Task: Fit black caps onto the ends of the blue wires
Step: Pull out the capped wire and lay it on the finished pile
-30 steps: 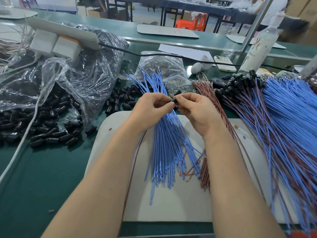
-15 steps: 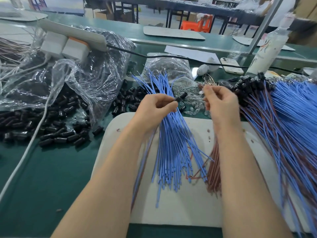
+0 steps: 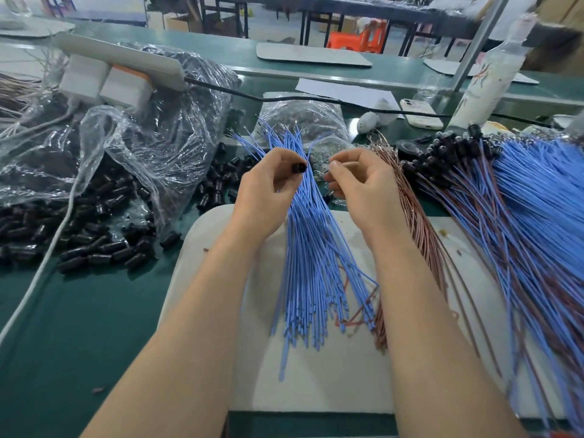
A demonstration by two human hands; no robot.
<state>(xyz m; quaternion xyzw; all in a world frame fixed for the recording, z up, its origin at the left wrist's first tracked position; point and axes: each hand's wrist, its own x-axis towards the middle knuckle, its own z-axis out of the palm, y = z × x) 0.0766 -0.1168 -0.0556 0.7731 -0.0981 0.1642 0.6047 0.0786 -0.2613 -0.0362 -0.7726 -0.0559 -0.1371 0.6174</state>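
Hands newly parted: left hand [image 3: 265,197] fingers pinch a small black plastic cap [image 3: 298,168] above the fanned thin blue wires [image 3: 313,263] by the near edge of the table [image 3: 79,311]; right hand [image 3: 360,191] fingers curl, hold unclear; next fitting pending.

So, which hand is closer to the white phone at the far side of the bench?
Right. The right hand is in front of the white phone, slightly to its left; the left hand, pinching a black cap, is further left, across the blue wires.
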